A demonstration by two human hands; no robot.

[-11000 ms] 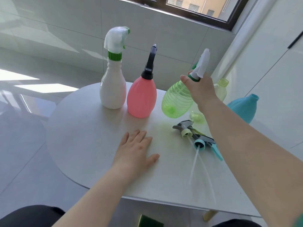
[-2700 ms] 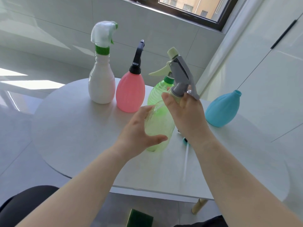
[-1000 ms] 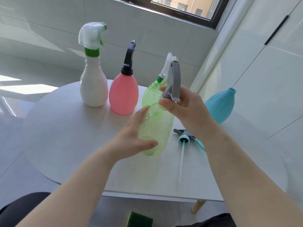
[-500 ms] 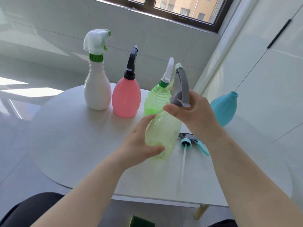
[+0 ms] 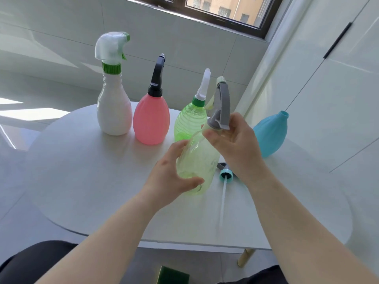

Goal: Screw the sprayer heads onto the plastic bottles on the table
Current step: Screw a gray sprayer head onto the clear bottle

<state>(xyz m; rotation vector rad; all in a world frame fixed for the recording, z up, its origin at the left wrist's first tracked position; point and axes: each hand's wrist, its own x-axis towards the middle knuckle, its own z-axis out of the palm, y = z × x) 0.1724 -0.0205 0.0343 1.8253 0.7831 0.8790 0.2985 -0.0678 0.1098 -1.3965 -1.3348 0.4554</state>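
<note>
My left hand (image 5: 172,173) grips the body of a pale green clear bottle (image 5: 199,160) standing on the round white table (image 5: 86,181). My right hand (image 5: 233,146) holds the grey sprayer head (image 5: 221,105) at the bottle's neck. Behind stand a white bottle (image 5: 113,111), a pink bottle (image 5: 151,121) and a green ribbed bottle (image 5: 189,121), each with a sprayer head on. A blue bottle (image 5: 270,136) without a head stands at the right. A loose teal-collared sprayer head (image 5: 225,175) with its tube lies by my right wrist.
A green sponge (image 5: 174,276) lies below the table's front edge. The wall and a window are close behind the table, and a white cabinet stands to the right. My dark-clothed knees show at the bottom.
The grey sprayer head has turned a little in my right hand on the pale green bottle. My left hand keeps its grip on the bottle.
</note>
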